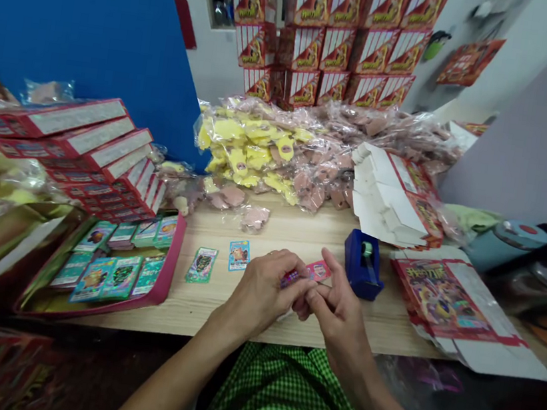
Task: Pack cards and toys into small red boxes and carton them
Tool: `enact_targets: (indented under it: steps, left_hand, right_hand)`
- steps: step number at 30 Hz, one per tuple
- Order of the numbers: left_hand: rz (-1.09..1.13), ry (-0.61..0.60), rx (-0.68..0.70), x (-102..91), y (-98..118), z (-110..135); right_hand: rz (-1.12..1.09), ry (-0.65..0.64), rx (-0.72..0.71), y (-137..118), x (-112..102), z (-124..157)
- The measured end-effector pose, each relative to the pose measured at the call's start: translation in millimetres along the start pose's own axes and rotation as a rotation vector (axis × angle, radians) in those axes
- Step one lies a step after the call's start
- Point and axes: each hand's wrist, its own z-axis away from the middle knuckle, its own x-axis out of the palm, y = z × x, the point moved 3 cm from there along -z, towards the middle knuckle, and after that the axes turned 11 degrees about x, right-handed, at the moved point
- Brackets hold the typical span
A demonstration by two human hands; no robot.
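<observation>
Close together over the front of the table, my left hand [266, 283] and my right hand [338, 302] are both closed, with their fingertips meeting. A pink and purple card [318, 270] shows between and behind the fingers; its lower part is hidden. My left fingers are curled over its purple side. The right thumb and fingers pinch at the lower edge, while one right finger points upward. Left of the hands lie a blue card [238, 255] and a green card [202, 265]. A blue tape dispenser [365, 267] stands just right of my right hand.
A pink-rimmed box [172, 262] of card stacks sits left, beside stacked red boxes [108, 156]. Bagged yellow plush pieces [245, 147] and bagged brown ones [324, 164] pile at the back. Opened cartons [447, 298] and a light-blue bottle [504, 245] are right.
</observation>
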Motion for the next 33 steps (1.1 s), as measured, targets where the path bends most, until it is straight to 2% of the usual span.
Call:
enact_targets:
  steps: [3, 6, 9, 11, 13, 14, 15, 17, 18, 20, 21, 23, 26, 29, 31, 33]
  left_hand:
    - [-0.049, -0.066, 0.03, 3.6, 3.7, -3.2]
    - [-0.221, -0.102, 0.132, 8.8, 8.4, -1.8]
    - [-0.351, 0.009, 0.163, 1.3, 4.9, 8.0]
    - [-0.321, 0.176, 0.015, -12.5, -7.3, 24.7]
    - [-0.244, 0.312, -0.234, -24.0, -26.0, 52.3]
    - [-0.217, 0.338, -0.356, -26.3, -35.7, 68.5]
    - [-0.207, 0.339, -0.455, -26.0, -44.3, 85.0]
    - [-0.248, 0.308, -0.567, -20.2, -56.4, 113.5]
    - [-0.295, 0.302, -0.583, -16.3, -59.3, 124.0]
    - [-0.386, 0.293, -0.543, -8.3, -59.0, 134.9]
    - [-0.414, 0.272, -0.491, -4.4, -56.2, 135.5]
    - [-0.416, 0.157, -0.343, 3.8, -47.5, 129.9]
    - [-0.371, -0.096, -0.157, 14.4, -34.8, 117.3]
    - [-0.277, -0.34, -0.115, 23.1, -30.5, 106.8]
    - [-0.168, -0.496, -0.098, 29.8, -30.8, 100.0]
    - [-0.064, -0.59, -0.079, 35.8, -32.7, 92.0]
  right_hand:
    - [-0.028, 0.014, 0.021, 0.0, 3.1, 0.8]
    - [-0.043, 0.02, 0.058, -0.4, 2.8, 2.2]
    - [0.059, -0.004, 0.103, -1.0, -9.5, -0.7]
    - [0.225, 0.026, 0.063, -4.9, -25.2, -9.6]
    - [0.445, 0.078, -0.057, -13.4, -37.6, -25.7]
    - [0.579, 0.084, -0.12, -18.1, -38.4, -36.3]
    - [0.742, 0.066, -0.171, -21.9, -34.0, -48.3]
    - [1.082, -0.035, -0.214, -24.1, -10.1, -74.1]
    - [1.238, -0.099, -0.214, -22.0, 7.8, -87.0]
    - [1.362, -0.177, -0.198, -14.2, 48.3, -111.2]
    - [1.386, -0.186, -0.183, -8.5, 68.3, -122.7]
    - [1.399, -0.165, -0.155, 4.3, 102.2, -144.5]
    - [1.369, -0.111, -0.122, 18.1, 127.2, -175.2]
    - [1.255, -0.09, -0.068, 15.5, 119.8, -202.1]
    - [1.122, -0.077, -0.025, 4.0, 100.7, -214.8]
    - [0.947, -0.071, 0.011, -12.2, 74.7, -219.1]
